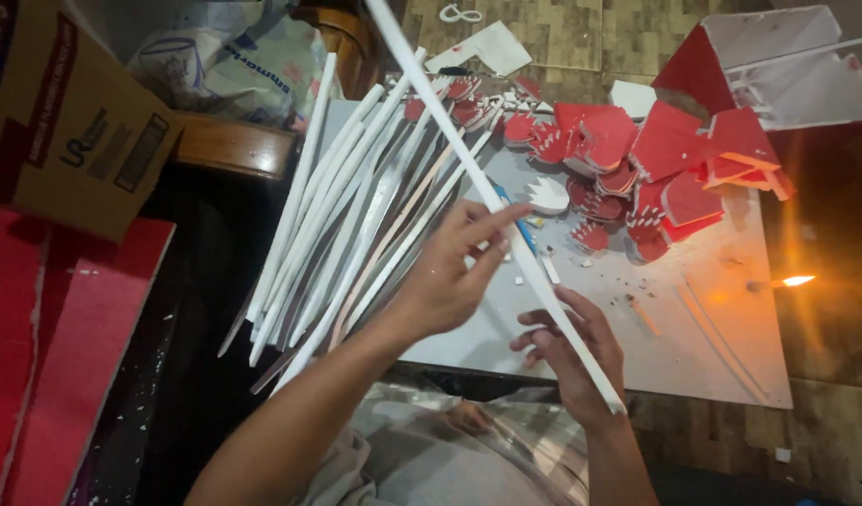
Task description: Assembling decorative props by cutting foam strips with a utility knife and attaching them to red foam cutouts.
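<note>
Both hands work one long white foam strip (506,220) that runs diagonally across the view. Your right hand (576,351) grips its near end, fingers curled shut around it. Your left hand (449,276) is loosely open, fingertips laid on the strip's middle.

Just left of the left hand: a fanned heap of white strips (342,215) on the bench (721,361), many already cut. Beyond the right hand: a pile of red-and-white cut pieces (637,178). These look finished; the held strip looks unfinished.

Containers: cardboard box (70,131), far left of the left hand; contents not visible. Lit candle (787,280) right of the right hand.
</note>
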